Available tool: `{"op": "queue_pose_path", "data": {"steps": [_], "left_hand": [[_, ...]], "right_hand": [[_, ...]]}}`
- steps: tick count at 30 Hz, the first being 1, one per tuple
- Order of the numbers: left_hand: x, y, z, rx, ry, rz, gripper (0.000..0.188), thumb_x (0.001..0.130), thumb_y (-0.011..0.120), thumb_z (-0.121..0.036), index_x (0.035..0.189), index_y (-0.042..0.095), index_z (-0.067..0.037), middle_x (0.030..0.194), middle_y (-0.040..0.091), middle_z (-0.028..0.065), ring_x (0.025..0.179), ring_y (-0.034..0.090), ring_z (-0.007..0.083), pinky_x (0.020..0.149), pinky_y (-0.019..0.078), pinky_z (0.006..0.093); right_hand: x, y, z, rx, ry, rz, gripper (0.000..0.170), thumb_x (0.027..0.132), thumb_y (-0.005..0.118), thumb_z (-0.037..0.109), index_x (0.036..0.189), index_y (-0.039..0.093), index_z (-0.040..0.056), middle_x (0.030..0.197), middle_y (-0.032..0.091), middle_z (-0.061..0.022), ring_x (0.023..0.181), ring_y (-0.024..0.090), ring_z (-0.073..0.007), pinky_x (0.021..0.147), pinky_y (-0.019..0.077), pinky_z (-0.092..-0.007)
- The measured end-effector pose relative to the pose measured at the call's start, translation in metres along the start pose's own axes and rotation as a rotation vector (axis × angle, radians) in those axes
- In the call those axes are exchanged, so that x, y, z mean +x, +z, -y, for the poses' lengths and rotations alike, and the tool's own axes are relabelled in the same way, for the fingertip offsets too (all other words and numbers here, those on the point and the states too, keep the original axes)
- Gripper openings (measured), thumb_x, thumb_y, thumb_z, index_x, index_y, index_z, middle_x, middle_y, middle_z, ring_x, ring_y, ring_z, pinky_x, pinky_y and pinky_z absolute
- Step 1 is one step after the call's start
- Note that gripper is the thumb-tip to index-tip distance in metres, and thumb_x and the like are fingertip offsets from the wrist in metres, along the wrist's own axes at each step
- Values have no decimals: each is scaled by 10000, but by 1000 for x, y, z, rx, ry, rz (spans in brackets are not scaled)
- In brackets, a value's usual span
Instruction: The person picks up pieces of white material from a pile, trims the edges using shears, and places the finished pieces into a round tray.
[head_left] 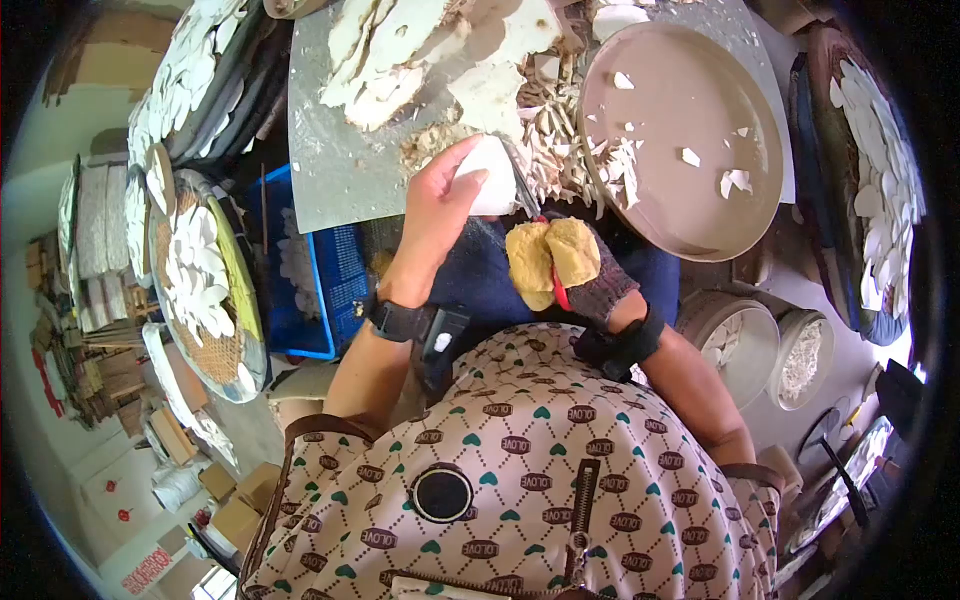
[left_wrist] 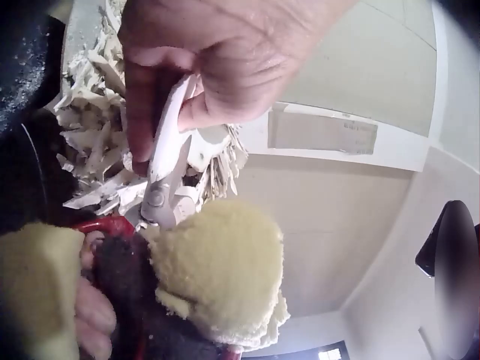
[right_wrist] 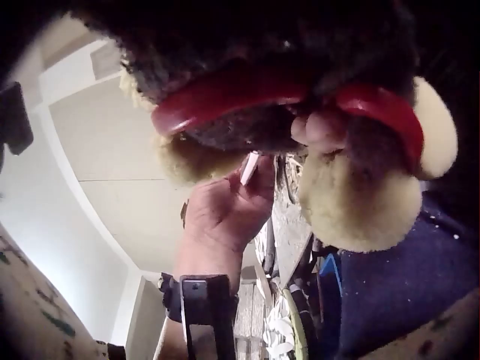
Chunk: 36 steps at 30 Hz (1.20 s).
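Note:
A white flat piece [head_left: 490, 178] is pinched between the thumb and fingers of the left hand [head_left: 440, 205], above the table's near edge. The right hand [head_left: 605, 285], in a dark knitted glove, grips red-handled scissors [right_wrist: 225, 97] padded with yellow foam [head_left: 553, 255]. In the left wrist view the scissors' metal blades [left_wrist: 169, 187] lie against the white piece [left_wrist: 171, 127]; how far they are apart cannot be told. Bare fingertips [left_wrist: 94, 319] show past the dark glove, curled round the handle.
Large pale sheets [head_left: 400, 50] and a heap of narrow scraps [head_left: 555, 140] lie on the grey table [head_left: 330, 170]. A round tray [head_left: 680, 235] with a few white bits is at right. Left stand a blue crate [head_left: 320, 345] and a woven tray of white pieces [head_left: 195, 270].

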<state>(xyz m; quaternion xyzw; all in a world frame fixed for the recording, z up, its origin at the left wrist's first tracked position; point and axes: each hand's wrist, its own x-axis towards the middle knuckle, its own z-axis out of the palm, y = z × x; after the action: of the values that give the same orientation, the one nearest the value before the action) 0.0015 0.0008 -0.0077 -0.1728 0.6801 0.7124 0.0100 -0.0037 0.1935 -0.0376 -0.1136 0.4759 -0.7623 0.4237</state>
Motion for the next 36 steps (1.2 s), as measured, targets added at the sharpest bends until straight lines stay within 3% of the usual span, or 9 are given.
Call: {"op": "queue_pose_path", "data": {"steps": [8, 14, 19, 22, 23, 25, 26, 31, 36], "left_hand": [[-2, -9, -15, 30, -63, 78, 313, 843, 495, -45, 1154, 479, -21, 930, 602, 77, 751, 576, 94, 588, 500, 225], [7, -24, -30, 299, 40, 218, 326, 824, 544, -76, 1137, 488, -4, 1021, 583, 68, 927, 554, 134, 816, 437, 250], [14, -30, -44, 237, -2, 297, 549, 757, 603, -69, 1251, 365, -42, 1188, 468, 107, 1023, 514, 180, 871, 424, 291], [31, -5, -102, 579, -277, 547, 441, 738, 574, -12, 1141, 417, -100, 750, 612, 45, 472, 507, 77, 323, 325, 189], [43, 11, -123, 818, -298, 770, 468, 748, 564, 4, 1177, 401, -89, 891, 613, 90, 606, 569, 97, 422, 432, 207], [48, 78, -140, 544, 210, 838, 554, 768, 556, 10, 1270, 336, -69, 1054, 570, 128, 839, 596, 142, 637, 511, 269], [10, 130, -190, 93, 17, 818, 632, 795, 548, 2, 1345, 242, -53, 1175, 507, 151, 1052, 529, 195, 856, 462, 347], [-76, 208, -262, -395, 484, 1154, 324, 859, 547, -184, 1116, 413, -41, 1033, 552, 231, 930, 591, 287, 836, 472, 392], [-100, 190, -265, -458, 650, 1306, 286, 855, 547, -170, 1087, 446, -36, 1006, 565, 206, 912, 591, 264, 817, 467, 368]], "right_hand": [[10, -8, -20, -376, -182, -48, 164, 853, 475, 109, 918, 574, -4, 893, 625, -120, 817, 607, -197, 702, 482, -294], [-10, -6, 11, 202, 96, 56, 243, 882, 494, 150, 1024, 543, -40, 1000, 600, -119, 913, 586, -176, 766, 486, -294], [-23, -2, -4, -287, -395, -119, 130, 773, 588, 197, 736, 586, 72, 680, 581, -69, 666, 544, -206, 621, 449, -336], [-36, 1, 9, -556, -211, -155, 311, 849, 441, 273, 715, 600, 42, 644, 595, -115, 620, 558, -203, 598, 449, -325], [-30, -5, -9, -271, -203, 33, 337, 844, 441, 266, 648, 584, 32, 591, 564, -130, 579, 544, -218, 569, 442, -330], [-29, 1, -7, -540, -149, -93, 392, 845, 429, 292, 587, 556, 26, 552, 532, -143, 549, 524, -231, 546, 433, -335], [-25, 2, -13, -478, -181, -27, 396, 843, 425, 304, 591, 557, 27, 561, 536, -146, 547, 518, -235, 545, 433, -339], [-23, -2, 7, -729, -206, 2, 355, 868, 416, 322, 808, 599, 24, 750, 589, -193, 621, 537, -302, 598, 447, -367], [-24, -3, -21, -511, -225, 52, 378, 862, 465, 401, 729, 603, 76, 668, 587, -44, 643, 555, -142, 615, 461, -292]]}}
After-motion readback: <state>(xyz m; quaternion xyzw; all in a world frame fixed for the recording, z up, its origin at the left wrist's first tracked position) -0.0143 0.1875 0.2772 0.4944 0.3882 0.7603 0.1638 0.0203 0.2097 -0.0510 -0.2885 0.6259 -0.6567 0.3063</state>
